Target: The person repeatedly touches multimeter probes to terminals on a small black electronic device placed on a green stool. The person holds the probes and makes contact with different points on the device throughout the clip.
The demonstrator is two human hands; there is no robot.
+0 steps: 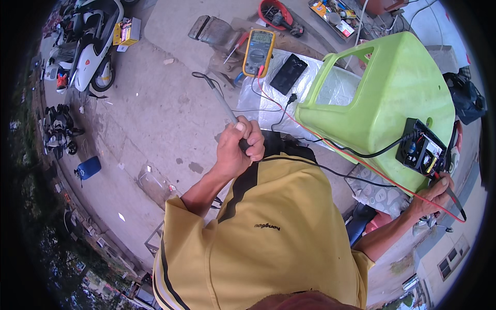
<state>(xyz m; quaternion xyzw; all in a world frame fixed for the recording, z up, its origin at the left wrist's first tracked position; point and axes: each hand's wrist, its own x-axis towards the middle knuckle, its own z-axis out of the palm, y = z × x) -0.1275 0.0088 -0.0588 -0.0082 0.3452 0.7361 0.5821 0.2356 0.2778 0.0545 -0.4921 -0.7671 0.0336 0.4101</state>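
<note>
Right fingers [440,189] hold a slim probe [455,201] beside smooth plastic [408,98].

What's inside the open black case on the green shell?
Electronic parts, including a pale piece and a yellow piece, too small to identify. What lies beneath them in the black case is covered.

Concrete ground [150,119]: soft, even daylight from where I stand, shadows faint
Silver sheet [333,92]: pale glare along its creases
Green shell [405,88]: bright, softly shaded
Trees [57,253]: dim, smeared, hard to make out
Building [439,253]: bent toward the black rim
</note>
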